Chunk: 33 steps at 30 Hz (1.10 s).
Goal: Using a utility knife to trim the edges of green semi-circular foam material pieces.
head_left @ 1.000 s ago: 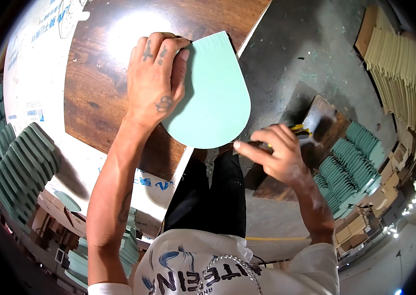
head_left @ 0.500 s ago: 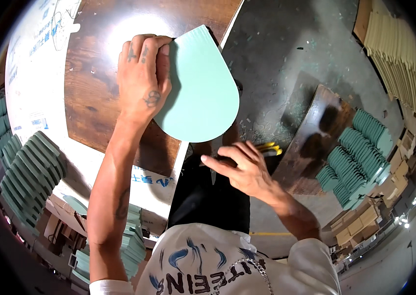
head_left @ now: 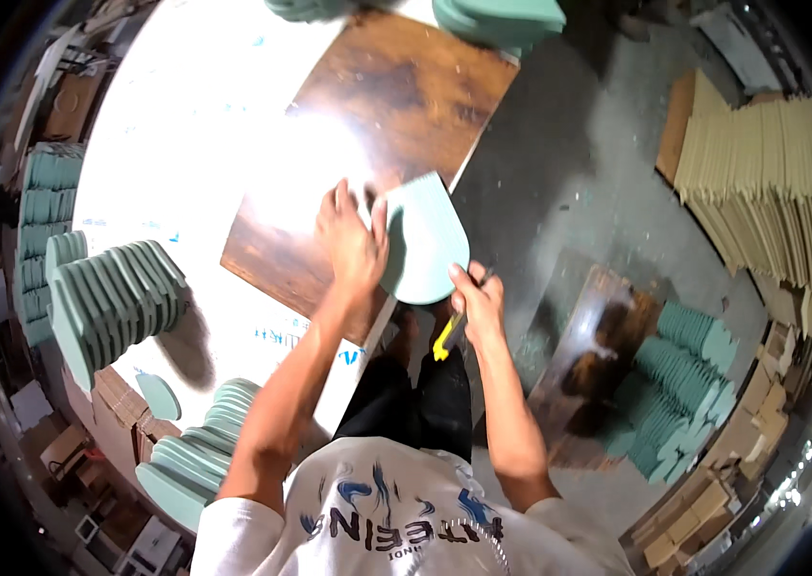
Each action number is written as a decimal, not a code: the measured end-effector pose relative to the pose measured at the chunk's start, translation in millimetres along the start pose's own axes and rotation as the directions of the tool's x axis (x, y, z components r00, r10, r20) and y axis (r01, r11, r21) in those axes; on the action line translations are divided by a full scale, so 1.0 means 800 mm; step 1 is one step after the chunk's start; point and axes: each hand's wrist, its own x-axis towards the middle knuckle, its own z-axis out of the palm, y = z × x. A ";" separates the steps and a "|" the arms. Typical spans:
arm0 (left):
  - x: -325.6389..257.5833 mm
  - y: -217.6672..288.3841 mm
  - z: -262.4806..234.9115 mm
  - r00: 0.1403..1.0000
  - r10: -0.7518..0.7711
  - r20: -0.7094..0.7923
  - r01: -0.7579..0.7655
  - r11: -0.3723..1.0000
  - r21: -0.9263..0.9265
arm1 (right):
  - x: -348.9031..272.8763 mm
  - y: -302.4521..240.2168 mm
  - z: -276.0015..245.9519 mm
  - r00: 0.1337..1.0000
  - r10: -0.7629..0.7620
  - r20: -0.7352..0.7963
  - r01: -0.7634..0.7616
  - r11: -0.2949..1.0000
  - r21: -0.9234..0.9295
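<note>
A pale green board piece (head_left: 424,240), straight at its far end and rounded at its near end, lies partly over the right edge of a brown wood-grain board (head_left: 406,86). At the piece's left side is my left hand (head_left: 352,240), its fingers spread and its thumb close to the edge; whether the thumb touches is unclear. My right hand (head_left: 481,305) is closed round a yellow and black utility knife (head_left: 447,336). Its thumb and fingertips meet the piece's rounded lower right rim. The knife's blade end is hard to make out.
Curved green pieces stand in a row (head_left: 122,293) on the white table (head_left: 194,125), with more (head_left: 199,446) near my left arm. At right, other green stacks (head_left: 675,394) rest on a brown board (head_left: 574,365). Farther stands a pile of tan sheets (head_left: 761,182).
My left hand has loosened from the green piece and spread its fingers. My right hand has come up to the piece's rim with the knife. The view has shifted, showing more of the table.
</note>
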 end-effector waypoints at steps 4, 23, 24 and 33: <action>-0.091 0.043 -0.088 0.852 -0.191 0.488 0.494 0.604 -0.625 | -0.064 -0.039 0.034 0.995 -0.020 -0.099 0.030 0.994 0.101; -0.061 0.080 -0.256 0.744 -0.162 0.648 0.665 0.081 -0.743 | -0.230 -0.180 0.052 0.912 -0.324 0.253 0.371 0.913 -0.168; -0.056 0.081 -0.255 0.793 -0.132 0.595 0.606 0.065 -0.793 | -0.238 -0.193 0.043 0.909 -0.301 0.289 0.369 0.902 -0.222; -0.006 0.067 -0.290 0.927 -0.351 0.132 0.211 0.196 -0.958 | -0.256 -0.275 -0.033 0.847 -0.244 0.472 0.472 0.752 -0.460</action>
